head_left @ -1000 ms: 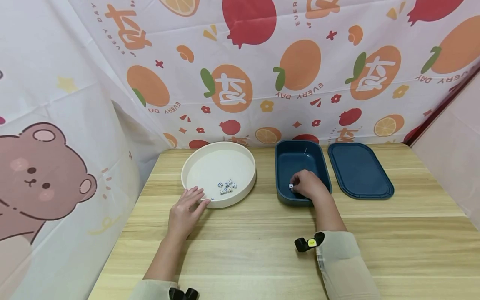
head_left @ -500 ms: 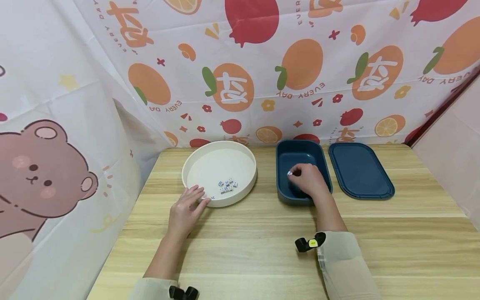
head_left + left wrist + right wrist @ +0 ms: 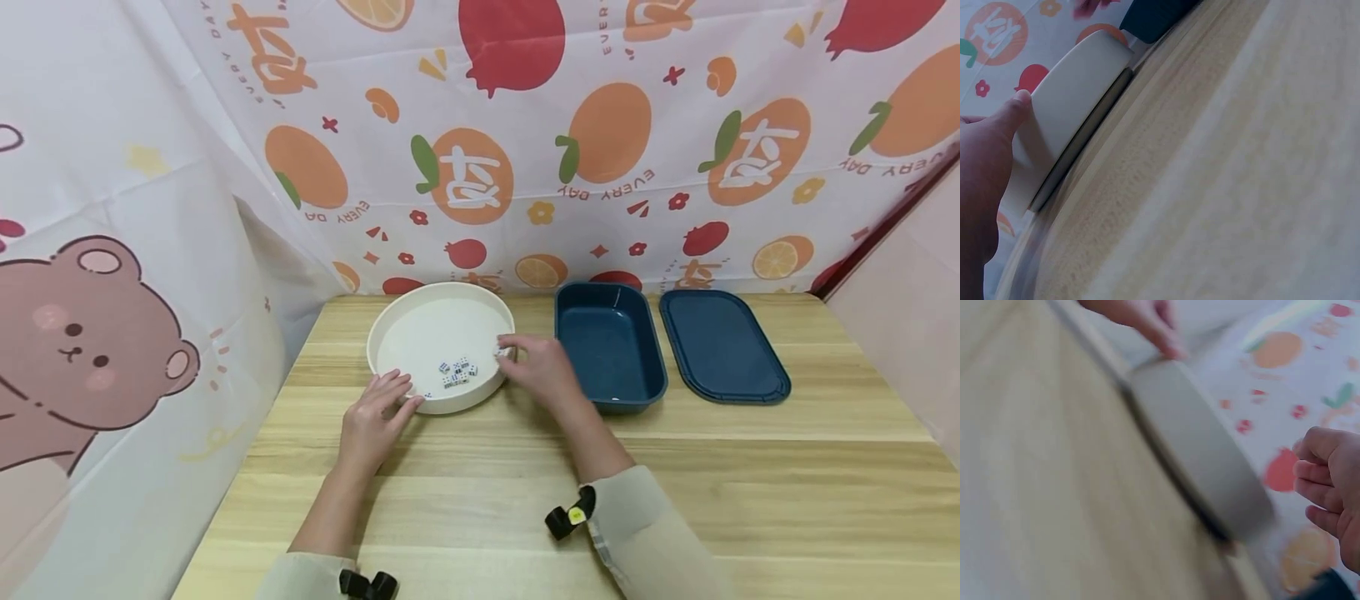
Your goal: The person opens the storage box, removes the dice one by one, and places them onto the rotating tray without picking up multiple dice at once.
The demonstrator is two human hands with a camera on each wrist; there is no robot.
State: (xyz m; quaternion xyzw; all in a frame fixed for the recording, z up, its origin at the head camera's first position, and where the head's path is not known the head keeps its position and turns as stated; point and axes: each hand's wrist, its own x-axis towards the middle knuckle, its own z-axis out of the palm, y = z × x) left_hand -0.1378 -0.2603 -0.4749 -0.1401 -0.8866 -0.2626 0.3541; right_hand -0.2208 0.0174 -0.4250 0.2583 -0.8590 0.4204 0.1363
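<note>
Two hands working over a wooden tabletop [image 3: 480, 467], sleeves reaching in from the near edge. Left hand [image 3: 371, 421] lying palm down with fingers [image 3: 397, 392] stretched out and relaxed, tips touching the near rim of the round white tray [image 3: 420, 310]; thumb pressing flat against the tray's outer wall in the left wrist view. Right hand [image 3: 542, 371] hovering at the tray's right rim, forearm angling in from the lower right, fingers curled and pinching a small white die [image 3: 501, 352] just above the rim. Sitting inside the tray, towards its near side, a small cluster of white dice [image 3: 456, 373], close together. Standing just right of the tray, a dark blue rectangular box [image 3: 611, 346], with its matching blue lid [image 3: 722, 346] lying flat beside it. Hanging behind, a fruit-printed curtain [image 3: 525, 142] bearing mirrored "EVERY DAY" lettering and a large white character on the oranges, hard to read.
</note>
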